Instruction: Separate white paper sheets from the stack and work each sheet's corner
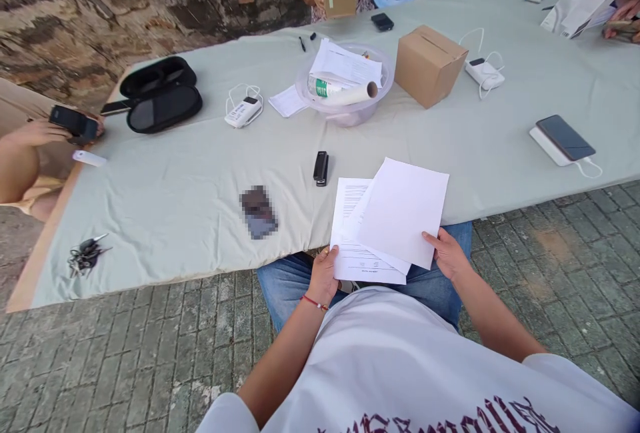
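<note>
Several sheets of paper are fanned out between my two hands, over my lap and the table's near edge. My left hand pinches the left edge of a printed sheet. At the lower right corner of a blank white sheet, my right hand grips with the thumb on top. The blank sheet overlaps the printed one and hides much of it. Just beyond the papers a black stapler lies on the tablecloth. A pixelated, phone-shaped object is left of the stapler.
A clear plastic basin holds papers, a bottle and a cardboard tube. Beside it stands a cardboard box. Power banks, a black case and keys lie about. Other people's hands are at the table's edges.
</note>
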### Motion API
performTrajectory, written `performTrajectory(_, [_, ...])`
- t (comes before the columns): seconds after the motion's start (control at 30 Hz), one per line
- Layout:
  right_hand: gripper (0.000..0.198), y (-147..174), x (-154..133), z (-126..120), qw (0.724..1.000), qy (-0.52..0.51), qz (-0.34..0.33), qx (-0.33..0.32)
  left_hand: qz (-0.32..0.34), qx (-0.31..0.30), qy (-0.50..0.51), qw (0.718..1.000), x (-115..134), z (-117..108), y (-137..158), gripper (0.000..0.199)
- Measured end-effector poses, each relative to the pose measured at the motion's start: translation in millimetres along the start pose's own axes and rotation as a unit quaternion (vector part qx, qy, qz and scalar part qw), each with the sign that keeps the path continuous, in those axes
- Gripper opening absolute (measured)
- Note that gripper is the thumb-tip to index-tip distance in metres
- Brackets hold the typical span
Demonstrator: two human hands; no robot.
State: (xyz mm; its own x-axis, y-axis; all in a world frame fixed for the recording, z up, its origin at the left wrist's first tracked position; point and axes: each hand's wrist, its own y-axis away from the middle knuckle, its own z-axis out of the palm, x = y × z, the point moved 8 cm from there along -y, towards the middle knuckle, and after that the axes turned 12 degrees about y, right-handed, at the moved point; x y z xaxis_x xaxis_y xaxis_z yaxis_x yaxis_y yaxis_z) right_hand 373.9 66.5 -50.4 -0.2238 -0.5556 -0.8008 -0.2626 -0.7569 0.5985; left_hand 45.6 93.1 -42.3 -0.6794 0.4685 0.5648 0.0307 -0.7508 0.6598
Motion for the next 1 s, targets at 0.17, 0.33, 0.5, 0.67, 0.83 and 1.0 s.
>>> performTrajectory(0.17, [0.047,4.2,23.0,36.3,0.996,-0.071,0.038,-0.025,0.03,0.034,0.026,0.999,1.1,-11.0,4.9,0.033])
performTrajectory(0.33, [0.043,-2.1,30.9,34.9,1.0,-0.001,0.01,0.008,-0.041,-0.024,0.021,0.999,-6.2,-7.7,14.5,0.037])
performTrajectory(0.5, [0.041,-11.7,-1.4,-7.2,0.986,0.119,-0.058,0.1,-0.024,-0.027,-0.005,0.999,-2.0,-10.5,17.6,0.046])
performTrajectory(0.67, [0.044,-2.4,-41.9,-24.5,0.992,0.042,-0.083,0.088,0.004,0.014,0.01,1.0,0.3,-16.2,14.4,0.047])
performTrajectory(0.83, [0.046,11.9,-38.2,12.6,0.997,0.046,-0.011,-0.06,0.008,0.045,0.007,0.999,-2.0,-21.1,14.3,0.046])
performTrajectory(1.0, [0.042,13.9,0.9,39.3,0.971,0.192,0.032,-0.137,0.019,0.065,0.024,0.997,-2.3,-24.5,15.3,0.053])
